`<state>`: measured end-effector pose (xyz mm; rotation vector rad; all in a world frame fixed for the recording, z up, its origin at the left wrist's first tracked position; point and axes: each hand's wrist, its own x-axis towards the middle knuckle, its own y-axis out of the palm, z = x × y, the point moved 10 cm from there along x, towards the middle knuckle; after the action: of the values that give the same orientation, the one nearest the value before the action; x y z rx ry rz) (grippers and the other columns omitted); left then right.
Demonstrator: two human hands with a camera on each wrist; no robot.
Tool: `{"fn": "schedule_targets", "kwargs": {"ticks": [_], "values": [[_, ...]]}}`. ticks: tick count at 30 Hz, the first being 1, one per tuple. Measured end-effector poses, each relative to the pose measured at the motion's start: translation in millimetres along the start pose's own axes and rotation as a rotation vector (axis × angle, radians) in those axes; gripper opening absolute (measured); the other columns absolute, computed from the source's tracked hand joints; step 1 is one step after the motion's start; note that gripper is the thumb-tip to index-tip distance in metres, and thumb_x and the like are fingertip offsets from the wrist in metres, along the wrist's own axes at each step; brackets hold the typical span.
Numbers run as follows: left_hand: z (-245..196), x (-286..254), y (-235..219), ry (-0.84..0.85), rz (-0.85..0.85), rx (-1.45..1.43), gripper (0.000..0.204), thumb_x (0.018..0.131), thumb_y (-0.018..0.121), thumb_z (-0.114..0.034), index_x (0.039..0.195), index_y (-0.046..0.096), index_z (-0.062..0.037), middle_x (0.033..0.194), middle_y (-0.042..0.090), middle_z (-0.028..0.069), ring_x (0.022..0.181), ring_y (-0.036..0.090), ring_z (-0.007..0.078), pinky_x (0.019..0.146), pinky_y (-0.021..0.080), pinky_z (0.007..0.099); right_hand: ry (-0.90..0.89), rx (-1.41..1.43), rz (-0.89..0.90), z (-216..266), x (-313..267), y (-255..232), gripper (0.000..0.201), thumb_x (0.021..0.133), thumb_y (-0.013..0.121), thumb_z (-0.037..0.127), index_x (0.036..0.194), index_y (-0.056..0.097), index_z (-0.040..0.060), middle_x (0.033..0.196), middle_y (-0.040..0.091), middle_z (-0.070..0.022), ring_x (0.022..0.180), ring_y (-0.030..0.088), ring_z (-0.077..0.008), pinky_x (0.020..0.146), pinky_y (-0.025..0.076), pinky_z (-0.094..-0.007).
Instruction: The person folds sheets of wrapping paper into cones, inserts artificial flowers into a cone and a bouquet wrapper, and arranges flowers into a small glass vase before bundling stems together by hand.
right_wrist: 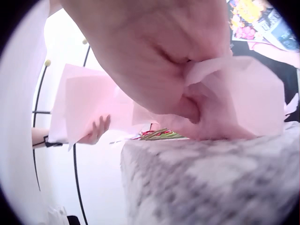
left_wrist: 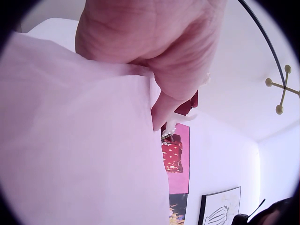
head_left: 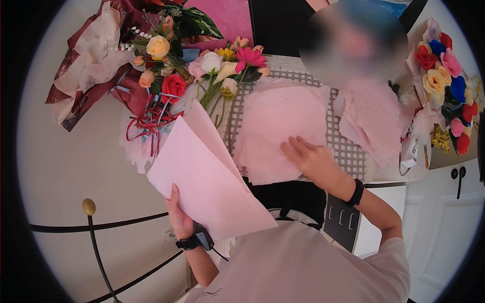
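Since the pink sheets (head_left: 207,171) look light and easily creased, edges suit best; left hand (head_left: 180,214) grips them, right hand (head_left: 312,158) pinches the stack (head_left: 285,118).

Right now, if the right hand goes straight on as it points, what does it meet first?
Beyond the pink sheets beneath it, the right hand would probably meet the cream rose first, though its height is unclear.
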<state>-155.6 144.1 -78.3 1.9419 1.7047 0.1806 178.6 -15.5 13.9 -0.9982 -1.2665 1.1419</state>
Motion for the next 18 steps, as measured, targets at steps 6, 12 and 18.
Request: {"fn": "schedule_targets", "kwargs": {"ticks": [6,12,18], "values": [[-10,-6,9,0.01,-0.036,0.033,0.053,0.103,0.069,-0.019,0.148,0.049,-0.0018,0.143,0.06,0.0118,0.127,0.059,0.0231,0.109,0.047,0.0397,0.184,0.431,-0.489,-79,-26,-112,0.046,0.082,0.065,-0.007,0.128,0.065,-0.0037,0.128,0.069,-0.0219,0.106,0.072,-0.0399,0.092,0.056,-0.0419],[0,-1,62,-0.065,0.141,0.173,0.047,0.1,0.072,-0.011,0.142,0.054,-0.0003,0.132,0.067,0.0116,0.117,0.066,0.0204,0.102,0.053,0.0367,0.589,-0.169,-1.017,-175,-178,-182,0.023,0.103,0.059,0.007,0.12,0.068,-0.0059,0.102,0.072,-0.0174,0.092,0.068,-0.0294,0.085,0.053,-0.0372],[36,-2,188,-0.15,0.445,0.297,0.04,0.098,0.074,-0.011,0.134,0.062,0.0022,0.124,0.071,0.0096,0.11,0.068,0.0158,0.097,0.054,0.0323,0.267,-0.236,-0.776,-118,-152,-219,0.04,0.086,0.065,-0.002,0.126,0.068,-0.0079,0.131,0.07,-0.0237,0.123,0.068,-0.0386,0.103,0.054,-0.0408]]}}
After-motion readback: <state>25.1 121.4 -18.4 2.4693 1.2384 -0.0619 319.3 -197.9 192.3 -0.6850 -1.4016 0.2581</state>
